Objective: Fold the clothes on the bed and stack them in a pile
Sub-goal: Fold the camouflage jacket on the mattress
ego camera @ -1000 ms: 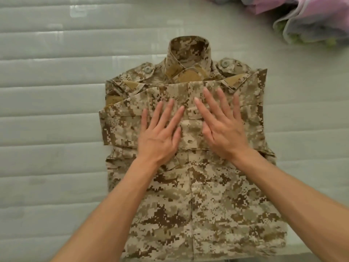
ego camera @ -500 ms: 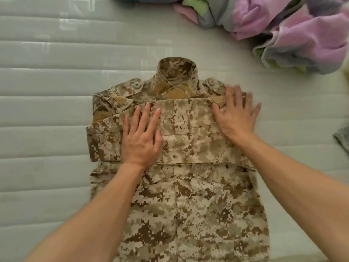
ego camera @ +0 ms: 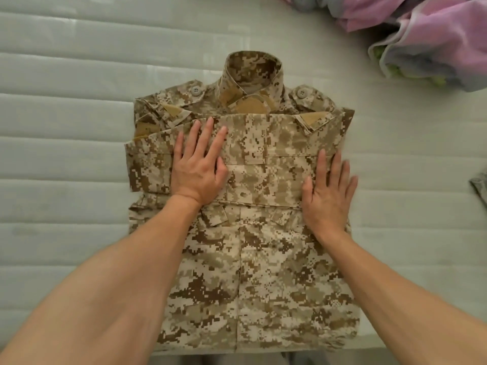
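Both hands press flat, fingers straight: left hand (ego camera: 198,164) mid-band, right hand (ego camera: 326,192) now slid nearer along the camouflage jacket (ego camera: 263,272)'s right edge on the bed (ego camera: 66,127); sleeves smoothed, bottom fold likely next.

We see bare mattress (ego camera: 66,127) open on the left of the jacket (ego camera: 263,272), a wide lane running from the near edge to the far side with nothing lying on it. On the right, mattress also shows beside the jacket, though a grey cloth (ego camera: 479,187) pokes in at the frame's right edge. At the far right corner a heap of pink and grey bedding (ego camera: 434,40) blocks the way. Between that heap and the collar (ego camera: 251,69) a strip of mattress lies open. Our left hand (ego camera: 197,169) and right hand (ego camera: 328,196), both pressed flat, cover the jacket's middle band.
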